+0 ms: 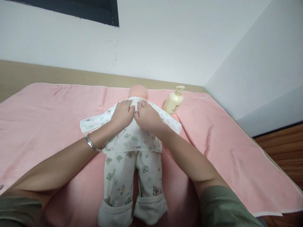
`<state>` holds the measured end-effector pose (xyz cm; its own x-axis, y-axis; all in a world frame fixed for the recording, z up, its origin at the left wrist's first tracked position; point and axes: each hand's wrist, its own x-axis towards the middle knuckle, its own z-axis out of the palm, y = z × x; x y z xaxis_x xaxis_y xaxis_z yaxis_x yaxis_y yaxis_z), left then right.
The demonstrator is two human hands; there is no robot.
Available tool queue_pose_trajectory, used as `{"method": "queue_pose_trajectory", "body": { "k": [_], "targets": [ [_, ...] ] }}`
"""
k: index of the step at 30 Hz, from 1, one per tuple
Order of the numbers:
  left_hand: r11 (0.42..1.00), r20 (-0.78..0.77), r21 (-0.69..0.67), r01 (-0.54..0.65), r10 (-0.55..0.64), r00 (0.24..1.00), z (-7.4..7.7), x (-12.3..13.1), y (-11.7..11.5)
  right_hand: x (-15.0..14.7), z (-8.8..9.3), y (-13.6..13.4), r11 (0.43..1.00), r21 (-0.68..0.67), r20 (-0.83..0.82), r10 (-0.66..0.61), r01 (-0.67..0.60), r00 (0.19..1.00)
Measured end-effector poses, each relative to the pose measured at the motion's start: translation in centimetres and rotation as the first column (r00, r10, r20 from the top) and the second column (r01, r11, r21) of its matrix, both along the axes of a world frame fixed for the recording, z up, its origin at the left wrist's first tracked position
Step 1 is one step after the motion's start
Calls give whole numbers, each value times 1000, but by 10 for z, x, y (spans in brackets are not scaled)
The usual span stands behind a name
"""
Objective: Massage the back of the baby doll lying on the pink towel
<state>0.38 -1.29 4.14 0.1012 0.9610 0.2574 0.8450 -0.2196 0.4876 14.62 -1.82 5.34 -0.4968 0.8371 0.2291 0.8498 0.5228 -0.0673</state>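
left hand (123,114) and right hand (148,117) lie flat on a dressed doll (133,146)

the fingers of both hands are loosely extended and grasp nothing; they press or rest on the upper part of the doll's white shirt (129,134), just below its collar, with the thumbs close together. the doll lies stretched out on a pink cloth (59,126), its bald head (138,91) away from the person and both shirt sleeves spread wide. whether it faces up or down i cannot tell.

the shirt and the matching trousers (121,176) carry small green animal prints, and pale folds cover the feet.

near the shirt sleeve beyond the right hand stands a pale yellow pump bottle (174,102), seemingly tilted. its pump head is fitted; how full it is does not show. dark lettering runs over its front, too small to read.

a silver bracelet (91,143) circles the left wrist, and green sleeves (224,205) cover both upper arms. behind the cloth runs a tan surface (59,74), meeting a white wall (161,44).
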Motion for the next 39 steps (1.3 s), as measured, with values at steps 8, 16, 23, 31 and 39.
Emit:
{"method": "queue_pose_trajectory", "body": {
  "k": [8,16,23,31,39],
  "targets": [
    [1000,-60,-22,9,-10,998,13,6,-14,-4,-3,-1,991,-12,-79,-134,133,988],
    [999,46,-39,-34,36,998,1,-5,5,-3,-5,-4,998,-1,-68,-65,65,996],
    [996,-119,76,49,-39,992,8,11,-18,11,-2,27,970,-164,-218,-215,181,952],
    [986,184,-168,-24,56,981,9,-10,10,-10,-5,-23,998,19,66,-58,57,996],
    [1000,-36,-11,-10,10,999,4,5,-6,-1,-7,8,998,-48,-135,-46,39,990]
  ]
}}
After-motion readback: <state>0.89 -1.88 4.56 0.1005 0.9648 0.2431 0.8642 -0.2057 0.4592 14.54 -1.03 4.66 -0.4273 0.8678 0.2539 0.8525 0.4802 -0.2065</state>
